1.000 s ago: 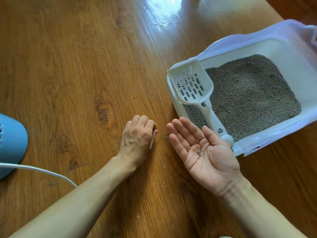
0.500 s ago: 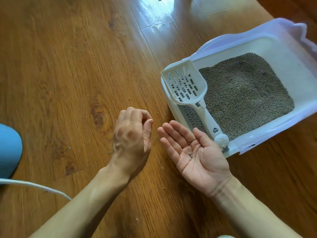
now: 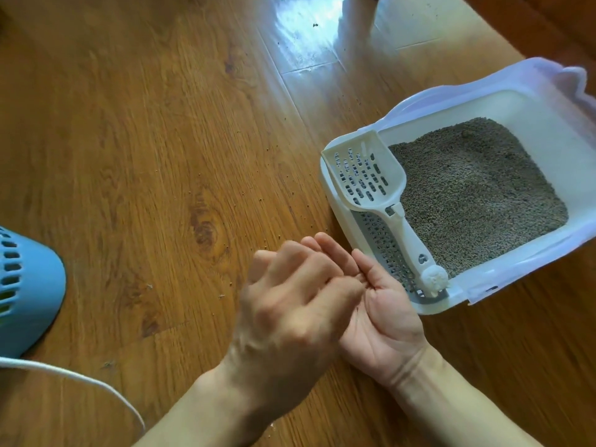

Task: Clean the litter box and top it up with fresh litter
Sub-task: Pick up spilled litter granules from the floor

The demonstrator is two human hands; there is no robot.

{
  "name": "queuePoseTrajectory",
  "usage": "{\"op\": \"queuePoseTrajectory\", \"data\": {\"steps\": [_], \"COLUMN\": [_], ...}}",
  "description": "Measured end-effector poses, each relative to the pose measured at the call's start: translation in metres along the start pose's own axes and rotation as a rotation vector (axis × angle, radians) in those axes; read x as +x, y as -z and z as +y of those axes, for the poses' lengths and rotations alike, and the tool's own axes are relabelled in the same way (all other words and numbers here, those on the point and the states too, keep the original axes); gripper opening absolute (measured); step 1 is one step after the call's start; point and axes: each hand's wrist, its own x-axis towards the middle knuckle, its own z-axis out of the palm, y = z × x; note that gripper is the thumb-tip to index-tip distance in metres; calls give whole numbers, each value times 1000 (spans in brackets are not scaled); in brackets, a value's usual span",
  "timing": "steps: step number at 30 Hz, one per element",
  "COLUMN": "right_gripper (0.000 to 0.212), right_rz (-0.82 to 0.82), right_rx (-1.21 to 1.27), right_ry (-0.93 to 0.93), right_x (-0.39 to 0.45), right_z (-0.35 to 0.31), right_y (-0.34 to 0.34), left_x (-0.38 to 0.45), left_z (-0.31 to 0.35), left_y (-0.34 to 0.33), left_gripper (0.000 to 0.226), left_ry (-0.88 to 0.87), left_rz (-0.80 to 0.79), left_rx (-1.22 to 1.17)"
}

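Note:
A white litter box with a lavender rim (image 3: pixel 529 262) sits on the wooden floor at the right, holding grey litter (image 3: pixel 477 191). A white slotted scoop (image 3: pixel 367 175) lies across the box's left corner, its handle pointing toward me. My right hand (image 3: pixel 387 317) is held palm up and flat beside that corner. My left hand (image 3: pixel 290 311) hovers over the right palm with its fingertips bunched in a pinch pointing down into it. The left hand hides the middle of the palm and whatever the fingertips pinch.
Several loose litter grains (image 3: pixel 225 246) dot the wooden floor left of the box. A blue slotted plastic object (image 3: pixel 29 285) sits at the left edge, with a white cable (image 3: pixel 80 379) running from it toward me.
My left hand has lifted off the floor and moved right, over my open right palm, which earlier showed a few grains. The right hand has stayed palm up.

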Motion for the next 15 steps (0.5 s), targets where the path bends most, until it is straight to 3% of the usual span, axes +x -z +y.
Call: {"op": "queuePoseTrajectory", "data": {"steps": [4, 7, 10, 15], "right_gripper": [50, 52, 49, 53], "right_rz": [9, -8, -34, -69], "right_rx": [21, 18, 3, 69], "right_ry": [25, 21, -13, -77], "right_x": [1, 0, -1, -1], "right_z": [-7, -11, -7, 2], "right_y": [9, 18, 24, 34], "left_x": [15, 16, 11, 21], "left_z": [-39, -74, -97, -113], "left_y": [-4, -32, -68, -107], "left_gripper": [6, 3, 3, 5], "left_ry": [281, 434, 427, 379], "left_rz": [133, 18, -163, -236], "left_rx": [-143, -108, -50, 55]}}
